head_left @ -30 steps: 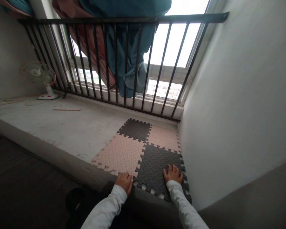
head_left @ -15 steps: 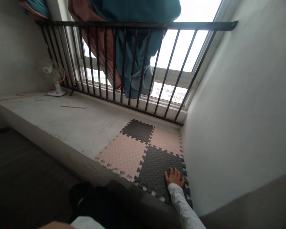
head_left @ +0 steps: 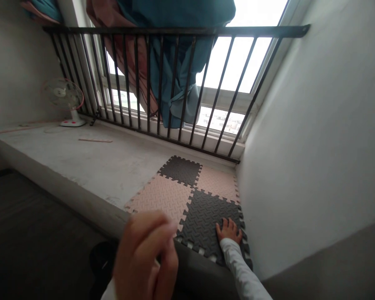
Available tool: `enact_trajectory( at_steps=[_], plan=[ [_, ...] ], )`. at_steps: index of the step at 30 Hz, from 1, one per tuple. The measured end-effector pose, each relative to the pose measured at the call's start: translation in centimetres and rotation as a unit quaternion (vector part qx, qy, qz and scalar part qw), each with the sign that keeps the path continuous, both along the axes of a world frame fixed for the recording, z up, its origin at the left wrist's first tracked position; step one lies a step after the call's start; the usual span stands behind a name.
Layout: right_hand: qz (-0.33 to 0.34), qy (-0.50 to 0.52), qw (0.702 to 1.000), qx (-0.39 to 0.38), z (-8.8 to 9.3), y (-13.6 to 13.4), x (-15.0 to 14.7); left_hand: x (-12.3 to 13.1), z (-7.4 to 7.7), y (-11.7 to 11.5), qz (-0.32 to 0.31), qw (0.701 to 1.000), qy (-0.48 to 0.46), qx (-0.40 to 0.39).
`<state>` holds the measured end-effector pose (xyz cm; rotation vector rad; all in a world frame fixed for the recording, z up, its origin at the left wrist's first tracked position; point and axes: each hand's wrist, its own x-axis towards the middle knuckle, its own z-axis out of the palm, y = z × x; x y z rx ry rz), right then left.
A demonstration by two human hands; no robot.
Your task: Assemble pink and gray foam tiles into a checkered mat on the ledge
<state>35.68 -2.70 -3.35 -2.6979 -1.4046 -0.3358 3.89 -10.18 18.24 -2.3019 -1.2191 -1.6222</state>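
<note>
Right hand spread flat on the dark foam tile, near corner of four joined tiles; left hand raised, fingers bunched (too blurred to tell any pinch).

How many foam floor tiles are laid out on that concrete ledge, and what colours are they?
Dark grey foam tiles: 2
Pale pink foam tiles: 2
Total: 4
</note>
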Motion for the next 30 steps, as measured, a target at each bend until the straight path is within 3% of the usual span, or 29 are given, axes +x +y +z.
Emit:
enact_trajectory(
  at_steps=[1,3,5,8,11,14,20,26,30],
  plan=[
    [-0.003,-0.003,1.0,0.0,0.2,-0.1,-0.2,1.2,-0.8,1.8,0.001,0.999,0.025,-0.03],
    [-0.009,-0.004,1.0,-0.004,0.5,-0.2,-0.4,3.3,-4.1,5.1,0.023,0.983,0.107,-0.146],
    [-0.008,-0.001,1.0,-0.006,0.5,-0.2,-0.4,4.8,-8.7,7.3,0.096,0.919,0.22,-0.313],
    [-0.004,0.002,1.0,0.0,0.2,-0.1,-0.3,5.7,-14.9,8.7,0.116,0.841,0.309,-0.429],
    [-0.009,0.0,1.0,0.002,0.0,-0.1,-0.2,5.7,-18.0,8.8,0.074,0.827,0.312,-0.462],
    [0.004,-0.003,1.0,0.006,-0.1,-0.2,-0.1,5.5,-18.8,8.9,0.057,0.83,0.304,-0.464],
    [0.004,-0.007,1.0,0.003,-0.4,-0.1,0.1,6.2,-18.9,8.4,0.059,0.845,0.292,-0.444],
    [0.0,0.002,1.0,-0.014,-1.0,0.3,0.5,6.9,-19.0,8.6,0.068,0.841,0.298,-0.447],
    [-0.006,0.002,1.0,-0.017,-0.9,0.3,0.4,6.4,-18.9,9.2,0.029,0.876,0.242,-0.416]
  ],
)
